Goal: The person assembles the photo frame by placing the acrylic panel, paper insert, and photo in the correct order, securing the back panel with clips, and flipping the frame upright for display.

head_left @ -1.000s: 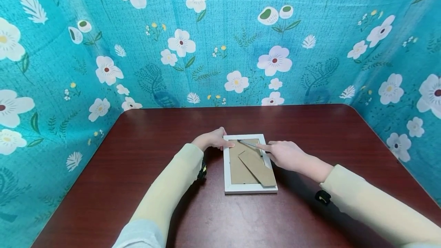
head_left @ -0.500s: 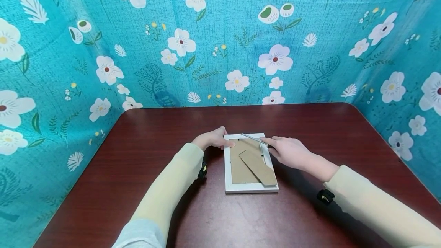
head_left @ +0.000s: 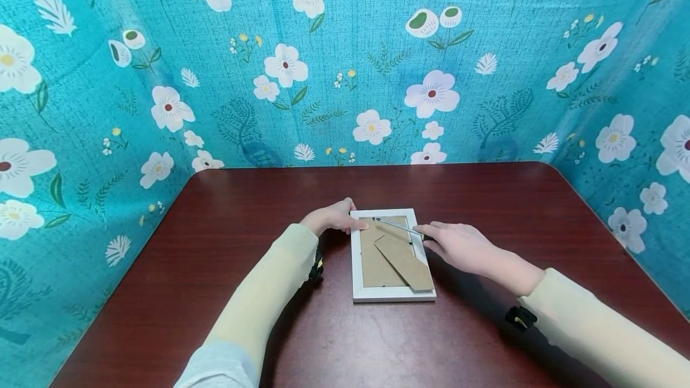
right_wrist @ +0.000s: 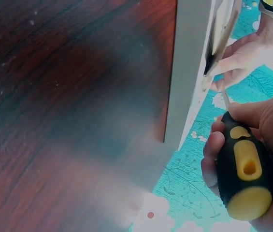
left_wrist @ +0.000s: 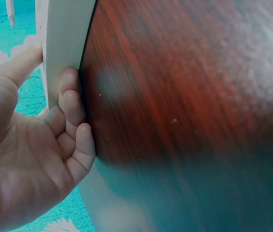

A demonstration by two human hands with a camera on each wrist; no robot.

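Observation:
A white picture frame (head_left: pixel 357 265) lies face down, its brown backing board (head_left: pixel 373 269) and slanted easel leg (head_left: pixel 405 263) showing. My left hand (head_left: pixel 335 218) grips the frame's upper left edge, the thumb over the back and the fingers curled against the side, as the left wrist view shows. In my right hand (head_left: pixel 457 246) is a screwdriver with a black and yellow handle (right_wrist: pixel 247 164). Its metal shaft (head_left: pixel 400 227) slants across the upper part of the backing. The tip is at a small dark tab near the top inner edge; whether they touch I cannot tell.
The frame rests on a dark red-brown wooden table (head_left: pixel 259 196). Behind and at both sides hangs a turquoise flowered cloth (head_left: pixel 334 64). Another small dark tab (head_left: pixel 411 243) sits on the frame's right inner edge. Dark wrist cameras (head_left: pixel 521 318) are strapped on both sleeves.
The screwdriver tip rose over the frame's top border half a second ago and is now back down near the top tab. My right hand has shifted slightly right; the left holds still.

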